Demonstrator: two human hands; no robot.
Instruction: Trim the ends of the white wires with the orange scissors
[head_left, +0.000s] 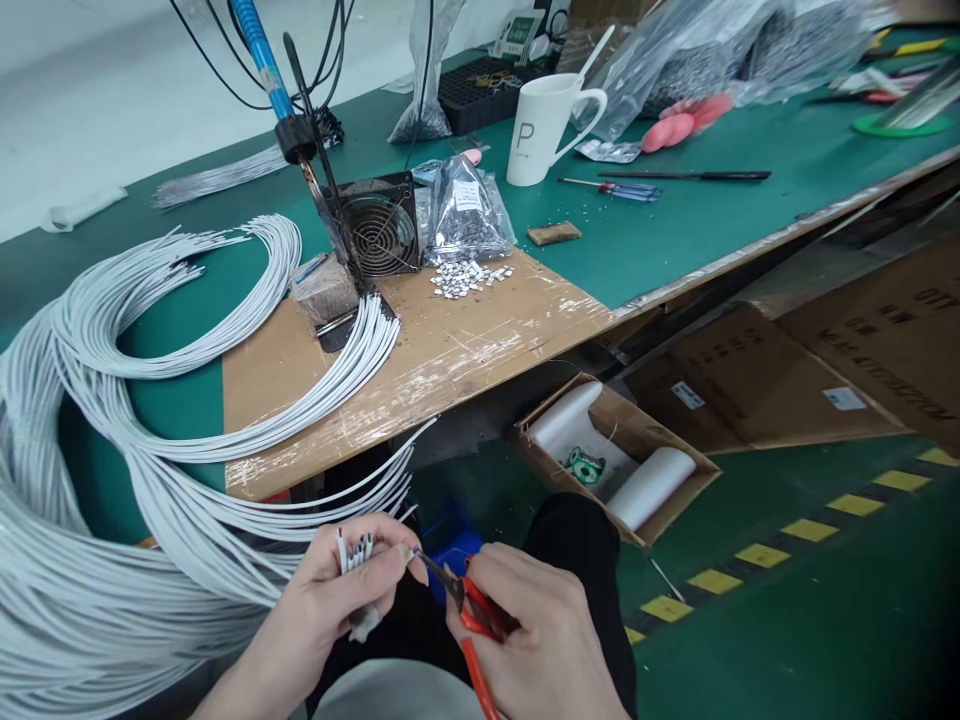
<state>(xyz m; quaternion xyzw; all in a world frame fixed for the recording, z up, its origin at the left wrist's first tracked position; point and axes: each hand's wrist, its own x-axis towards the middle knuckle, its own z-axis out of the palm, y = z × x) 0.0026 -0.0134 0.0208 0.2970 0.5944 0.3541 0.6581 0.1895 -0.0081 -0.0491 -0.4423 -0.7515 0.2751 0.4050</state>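
Several white cable ends stick up between the fingers of my left hand, which is closed around them below the table edge. My right hand grips orange-handled scissors. Their blade tips meet a wire end pinched at my left fingertips; whether they are cutting into it I cannot tell. Something pale and crumpled hangs under my left palm. To the left, a big coiled bundle of white cables spills over the table, some of its ends reaching past the edge above my left hand.
On the cardboard sheet stand a soldering iron, a small fan and a pile of small parts. Behind are a white mug and screwdrivers. An open carton sits below the table edge.
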